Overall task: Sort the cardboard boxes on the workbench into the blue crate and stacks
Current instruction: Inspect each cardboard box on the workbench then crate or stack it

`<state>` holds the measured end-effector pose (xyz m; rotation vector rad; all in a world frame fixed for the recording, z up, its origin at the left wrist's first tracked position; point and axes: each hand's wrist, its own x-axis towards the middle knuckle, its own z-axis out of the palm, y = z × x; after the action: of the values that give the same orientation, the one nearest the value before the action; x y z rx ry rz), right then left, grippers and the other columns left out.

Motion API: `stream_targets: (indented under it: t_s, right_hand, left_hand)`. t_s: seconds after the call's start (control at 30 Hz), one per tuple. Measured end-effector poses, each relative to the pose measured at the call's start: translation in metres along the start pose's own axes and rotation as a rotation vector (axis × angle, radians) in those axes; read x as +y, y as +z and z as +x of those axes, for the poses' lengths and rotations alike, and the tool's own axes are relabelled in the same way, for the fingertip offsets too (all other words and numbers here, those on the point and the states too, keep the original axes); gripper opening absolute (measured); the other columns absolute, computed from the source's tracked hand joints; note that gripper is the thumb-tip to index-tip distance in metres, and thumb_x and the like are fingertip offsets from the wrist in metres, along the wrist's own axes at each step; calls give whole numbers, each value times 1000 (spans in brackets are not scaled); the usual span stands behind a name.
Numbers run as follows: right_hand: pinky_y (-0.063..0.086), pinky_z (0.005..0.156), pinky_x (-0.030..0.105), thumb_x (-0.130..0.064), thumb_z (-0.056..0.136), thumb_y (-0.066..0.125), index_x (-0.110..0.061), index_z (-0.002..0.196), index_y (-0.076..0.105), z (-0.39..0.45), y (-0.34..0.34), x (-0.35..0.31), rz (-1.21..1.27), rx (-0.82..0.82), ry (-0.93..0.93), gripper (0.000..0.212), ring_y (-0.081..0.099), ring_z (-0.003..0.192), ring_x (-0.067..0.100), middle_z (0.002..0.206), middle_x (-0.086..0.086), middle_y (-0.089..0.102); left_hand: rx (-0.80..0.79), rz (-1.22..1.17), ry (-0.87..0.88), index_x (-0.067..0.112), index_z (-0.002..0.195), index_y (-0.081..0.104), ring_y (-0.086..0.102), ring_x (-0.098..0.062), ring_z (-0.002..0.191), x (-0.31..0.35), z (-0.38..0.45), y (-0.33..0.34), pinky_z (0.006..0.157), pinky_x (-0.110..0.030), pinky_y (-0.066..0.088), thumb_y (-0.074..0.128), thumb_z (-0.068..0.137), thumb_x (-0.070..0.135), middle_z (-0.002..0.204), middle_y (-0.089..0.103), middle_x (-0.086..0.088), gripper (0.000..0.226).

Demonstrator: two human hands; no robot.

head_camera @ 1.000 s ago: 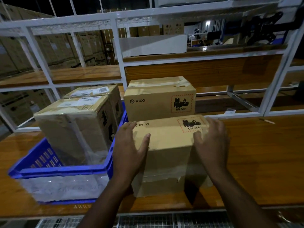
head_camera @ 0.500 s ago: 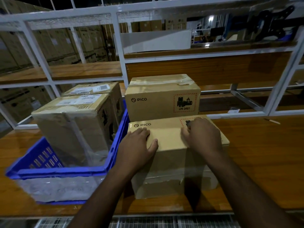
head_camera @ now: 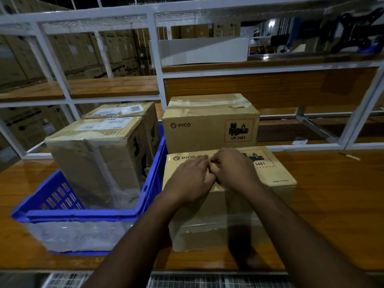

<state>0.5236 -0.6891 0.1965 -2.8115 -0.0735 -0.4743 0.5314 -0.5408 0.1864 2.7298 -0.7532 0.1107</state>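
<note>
A PICO cardboard box (head_camera: 276, 177) lies on the wooden workbench (head_camera: 336, 196) right in front of me. On its top, my left hand (head_camera: 190, 180) rests with fingers lying along the cardboard. My right hand (head_camera: 233, 171) sits beside it with fingers curled, and the thumbs and fingertips of the two hands touch. Nothing shows between the fingers. A second PICO box (head_camera: 207, 129) stands just behind, against the first. Left of both, a blue crate (head_camera: 83, 214) holds a plastic-wrapped box (head_camera: 93, 163) and another box (head_camera: 124, 110) behind it.
A white metal rack frame (head_camera: 154, 59) with wooden shelves rises behind the bench. A small pale stick (head_camera: 351, 156) and a small white item (head_camera: 299, 140) lie at the right rear. Bare wood stretches to the right of the near box.
Both hands have slid inward along the top of the near box until they meet at its middle. The box has shifted slightly; the crate and other boxes stay put.
</note>
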Motion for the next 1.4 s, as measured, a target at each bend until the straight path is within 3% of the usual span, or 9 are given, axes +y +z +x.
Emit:
stream_targets:
  t_s: [0.2, 0.3, 0.5, 0.67, 0.83, 0.97, 1.1, 1.27, 1.4]
  right_hand:
    - [40, 101, 39, -52, 95, 50, -18, 131, 58, -6, 0, 23, -52, 24, 134, 50, 47, 122, 21, 132, 2, 56]
    - [43, 98, 41, -53, 95, 51, -19, 131, 58, -9, -2, 38, -50, 63, 231, 50, 49, 119, 21, 130, 2, 56]
    - [46, 84, 38, -45, 98, 48, -14, 112, 66, 0, -3, 29, -170, 93, 226, 39, 53, 106, 23, 117, 6, 61]
    - [40, 103, 46, -49, 98, 44, -17, 125, 60, -2, 5, 14, -154, 76, 200, 44, 49, 118, 25, 127, 6, 57]
    - [40, 98, 38, -45, 97, 52, -29, 129, 62, -2, -2, 18, -8, 24, 27, 37, 49, 116, 17, 126, -4, 58]
    - [39, 98, 38, -43, 98, 54, -29, 129, 64, 1, -3, 20, 12, 15, 48, 36, 49, 117, 17, 127, -4, 59]
    - [29, 112, 47, -53, 96, 49, -28, 136, 56, -1, 0, 27, -27, 4, 143, 48, 42, 130, 22, 139, 0, 53]
    - [17, 116, 62, -70, 94, 36, -23, 144, 45, -2, -5, 54, -109, -50, 355, 69, 29, 144, 30, 153, 6, 41]
    - [29, 110, 59, -74, 92, 34, -24, 144, 45, -4, -10, 62, -80, -94, 396, 73, 29, 142, 35, 155, 9, 36]
  left_hand:
    - [-37, 63, -104, 20, 160, 20, 9, -13, 155, -15, 1, -4, 127, -40, 4, 29, 105, 52, 169, 15, 0, 65]
    - [-18, 57, -157, 21, 160, 21, 8, -12, 155, -28, 0, -7, 127, -38, 4, 32, 104, 53, 169, 15, 1, 66]
    - [-54, 69, -185, 19, 161, 21, 8, -14, 156, -26, 3, -11, 127, -39, 4, 34, 104, 51, 169, 14, 0, 66]
    - [-17, 154, -266, 9, 157, 25, 16, -27, 154, 3, 13, -2, 125, -50, 11, 29, 103, 46, 166, 20, -14, 66]
    - [-70, 75, -137, 27, 160, 19, 2, -15, 156, -1, 14, -1, 123, -59, -4, 28, 106, 41, 170, 11, 0, 57]
    - [-69, 80, -140, 27, 160, 19, 3, -13, 156, -3, 16, -3, 124, -57, -3, 29, 105, 42, 170, 11, 2, 58]
    - [-25, 75, -198, 27, 160, 21, 3, -16, 156, -8, 12, -2, 124, -57, -2, 31, 104, 50, 170, 12, 2, 61]
    - [47, 29, -432, 27, 161, 21, 10, -28, 156, -26, 5, -4, 122, -59, 13, 34, 94, 74, 170, 11, -3, 83]
    - [57, -82, -461, 24, 161, 20, 23, -29, 152, -28, 1, -6, 116, -46, 31, 41, 91, 76, 170, 10, -3, 90]
